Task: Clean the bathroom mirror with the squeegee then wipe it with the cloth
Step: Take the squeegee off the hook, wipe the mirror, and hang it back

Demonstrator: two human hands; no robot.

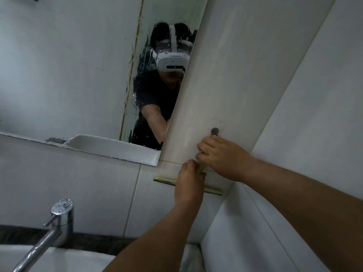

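The bathroom mirror (64, 75) fills the upper left; streaks and droplets of water cover its right part, where a person wearing a headset is reflected. Just below the mirror's lower right corner, the squeegee (165, 181), with a yellow-green blade, lies flat against the white wall tile, blade level. My left hand (189, 185) grips its handle from below. My right hand (222, 158) curls around the top of the handle, right under a small round wall peg (215, 131). No cloth is in view.
A chrome faucet (59, 214) stands at the lower left over a white sink (49, 258), with a dark counter strip (88, 240) behind it. A white tiled side wall (294, 114) closes in on the right, meeting the back wall in a corner.
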